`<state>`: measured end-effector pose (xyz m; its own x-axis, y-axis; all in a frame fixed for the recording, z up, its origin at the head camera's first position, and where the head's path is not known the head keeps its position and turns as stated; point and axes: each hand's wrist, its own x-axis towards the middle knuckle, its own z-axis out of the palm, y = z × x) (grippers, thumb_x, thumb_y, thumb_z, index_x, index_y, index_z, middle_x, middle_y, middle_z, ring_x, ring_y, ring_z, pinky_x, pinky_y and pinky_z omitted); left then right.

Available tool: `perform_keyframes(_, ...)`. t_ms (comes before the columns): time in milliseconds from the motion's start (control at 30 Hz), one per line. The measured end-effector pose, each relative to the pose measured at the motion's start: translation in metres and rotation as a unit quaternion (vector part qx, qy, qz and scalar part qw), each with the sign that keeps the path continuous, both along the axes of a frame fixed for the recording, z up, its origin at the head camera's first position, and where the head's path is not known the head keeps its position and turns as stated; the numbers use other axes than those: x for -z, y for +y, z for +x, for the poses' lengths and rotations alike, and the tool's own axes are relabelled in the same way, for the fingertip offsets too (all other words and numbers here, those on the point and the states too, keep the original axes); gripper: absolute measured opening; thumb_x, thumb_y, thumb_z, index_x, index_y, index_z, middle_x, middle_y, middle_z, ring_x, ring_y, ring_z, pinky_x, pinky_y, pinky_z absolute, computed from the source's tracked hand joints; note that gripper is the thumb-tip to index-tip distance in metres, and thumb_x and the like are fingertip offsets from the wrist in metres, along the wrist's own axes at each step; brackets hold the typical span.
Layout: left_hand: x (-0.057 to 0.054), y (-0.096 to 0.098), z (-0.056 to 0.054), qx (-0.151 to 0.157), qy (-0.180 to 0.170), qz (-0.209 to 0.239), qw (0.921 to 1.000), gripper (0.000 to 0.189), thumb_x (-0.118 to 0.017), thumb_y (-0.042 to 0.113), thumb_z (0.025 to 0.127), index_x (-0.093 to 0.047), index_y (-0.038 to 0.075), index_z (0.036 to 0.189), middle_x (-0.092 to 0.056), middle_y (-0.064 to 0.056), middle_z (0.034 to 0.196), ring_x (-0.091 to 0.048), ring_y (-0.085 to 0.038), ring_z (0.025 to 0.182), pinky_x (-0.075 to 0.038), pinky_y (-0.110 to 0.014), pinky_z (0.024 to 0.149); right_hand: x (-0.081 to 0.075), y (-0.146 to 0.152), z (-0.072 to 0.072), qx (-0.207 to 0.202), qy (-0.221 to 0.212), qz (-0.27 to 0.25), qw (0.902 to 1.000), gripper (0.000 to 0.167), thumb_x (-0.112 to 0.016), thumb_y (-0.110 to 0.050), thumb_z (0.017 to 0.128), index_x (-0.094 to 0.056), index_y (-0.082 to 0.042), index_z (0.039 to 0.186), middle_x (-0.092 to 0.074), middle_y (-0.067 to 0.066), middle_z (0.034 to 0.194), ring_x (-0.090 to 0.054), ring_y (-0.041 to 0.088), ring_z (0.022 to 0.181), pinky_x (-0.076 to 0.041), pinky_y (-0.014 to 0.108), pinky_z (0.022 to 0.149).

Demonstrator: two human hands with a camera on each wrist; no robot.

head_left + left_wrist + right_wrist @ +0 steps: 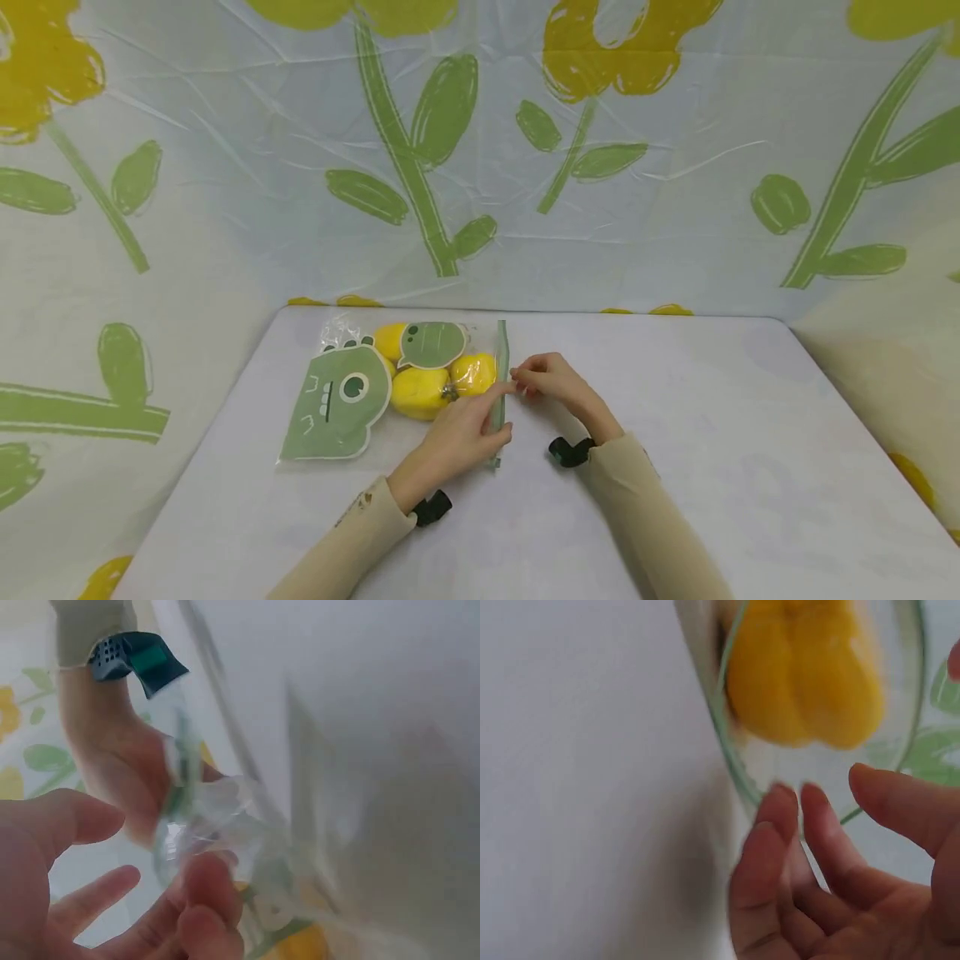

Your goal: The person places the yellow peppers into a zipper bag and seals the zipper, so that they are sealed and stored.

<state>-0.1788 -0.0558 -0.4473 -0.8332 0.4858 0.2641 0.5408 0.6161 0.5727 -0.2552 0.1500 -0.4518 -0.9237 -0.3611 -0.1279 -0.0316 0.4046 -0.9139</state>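
Observation:
A clear zip bag [390, 433] with a green cartoon monster print lies on the table, its green-edged mouth [502, 342] toward the right. Inside are several yellow bell peppers [422, 393]. Across the near part of the mouth reaches my left hand [461, 429], its thumb apart from the fingers. My right hand [558, 383] is just right of the mouth, with fingertips at the rim. In the right wrist view the rim stands apart in a loop, a yellow pepper [802, 675] behind it, and the right thumb is separate from the fingers [761, 862].
A white table [712, 433] carries the bag. Behind it hangs a pale cloth [300, 108] with yellow flowers and green leaves, also along both sides. Dark wrist-worn devices show at the left cuff [432, 507] and the right cuff [570, 452].

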Motion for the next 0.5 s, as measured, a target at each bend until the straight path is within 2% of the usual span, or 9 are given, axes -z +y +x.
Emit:
perform_keyframes(67, -0.002, -0.005, 0.006, 0.002, -0.004, 0.007, 1.0, 0.044, -0.066, 0.02, 0.087, -0.056, 0.016, 0.13, -0.043, 0.011, 0.055, -0.038, -0.003, 0.046, -0.034, -0.023, 0.048, -0.008, 0.004, 0.01, -0.03, -0.006, 0.019, 0.9993, 0.028, -0.059, -0.02, 0.097, -0.068, 0.007, 0.094, -0.068, 0.019, 0.083, -0.058, 0.021, 0.067, -0.048, 0.032, 0.063)
perform_keyframes(133, -0.004, -0.012, 0.012, 0.004, -0.03, 0.021, 0.9993, 0.04, -0.066, 0.02, 0.089, -0.056, 0.015, 0.127, -0.046, 0.009, 0.059, -0.039, -0.003, 0.047, -0.036, -0.023, 0.048, -0.013, 0.006, 0.02, -0.057, -0.019, 0.033, 0.9977, 0.032, -0.058, -0.022, 0.098, -0.069, 0.007, 0.091, -0.068, 0.019, 0.08, -0.056, 0.02, 0.064, -0.048, 0.032, 0.061)
perform_keyframes(200, -0.004, -0.02, 0.018, 0.007, -0.08, 0.049, 0.9956, 0.034, -0.066, 0.018, 0.09, -0.056, 0.013, 0.122, -0.049, 0.008, 0.062, -0.042, -0.004, 0.048, -0.038, -0.023, 0.048, -0.014, 0.007, 0.031, -0.085, -0.034, 0.04, 0.995, 0.035, -0.058, -0.024, 0.098, -0.069, 0.007, 0.088, -0.069, 0.019, 0.077, -0.055, 0.019, 0.06, -0.047, 0.031, 0.058)
perform_keyframes(267, -0.003, -0.027, 0.024, 0.011, -0.146, 0.086, 0.9854, 0.028, -0.065, 0.016, 0.092, -0.054, 0.011, 0.118, -0.053, 0.004, 0.064, -0.047, -0.007, 0.047, -0.041, -0.024, 0.048, -0.013, 0.006, 0.042, -0.11, -0.052, 0.045, 0.9916, 0.037, -0.059, -0.027, 0.098, -0.07, 0.006, 0.085, -0.069, 0.019, 0.074, -0.055, 0.017, 0.056, -0.046, 0.029, 0.054)
perform_keyframes(300, -0.002, -0.031, 0.027, 0.011, -0.183, 0.106, 0.9773, 0.027, -0.064, 0.016, 0.093, -0.053, 0.01, 0.117, -0.054, 0.002, 0.065, -0.049, -0.01, 0.046, -0.042, -0.024, 0.047, -0.012, 0.005, 0.048, -0.121, -0.062, 0.045, 0.9897, 0.038, -0.059, -0.028, 0.098, -0.071, 0.006, 0.084, -0.069, 0.019, 0.074, -0.056, 0.017, 0.054, -0.045, 0.028, 0.052)
perform_keyframes(367, 0.0, -0.037, 0.033, 0.014, -0.261, 0.15, 0.9537, 0.028, -0.061, 0.014, 0.096, -0.05, 0.009, 0.121, -0.058, -0.004, 0.065, -0.052, -0.014, 0.044, -0.043, -0.025, 0.044, -0.009, 0.0, 0.058, -0.135, -0.089, 0.041, 0.986, 0.038, -0.061, -0.03, 0.097, -0.072, 0.005, 0.083, -0.07, 0.019, 0.072, -0.057, 0.015, 0.051, -0.044, 0.026, 0.049)
perform_keyframes(400, 0.001, -0.039, 0.036, 0.017, -0.299, 0.168, 0.9392, 0.031, -0.059, 0.013, 0.097, -0.048, 0.01, 0.125, -0.061, -0.007, 0.065, -0.054, -0.016, 0.042, -0.043, -0.026, 0.042, -0.008, -0.002, 0.063, -0.137, -0.102, 0.036, 0.9847, 0.038, -0.062, -0.031, 0.096, -0.071, 0.004, 0.084, -0.07, 0.019, 0.072, -0.057, 0.014, 0.049, -0.043, 0.025, 0.048)
perform_keyframes(500, 0.007, -0.042, 0.046, 0.027, -0.409, 0.217, 0.8858, 0.045, -0.053, 0.016, 0.099, -0.038, 0.017, 0.142, -0.068, -0.015, 0.071, -0.059, -0.018, 0.043, -0.045, -0.027, 0.041, -0.002, -0.011, 0.072, -0.136, -0.136, 0.011, 0.9813, 0.038, -0.063, -0.029, 0.096, -0.07, 0.006, 0.084, -0.07, 0.019, 0.071, -0.057, 0.012, 0.046, -0.042, 0.022, 0.044)
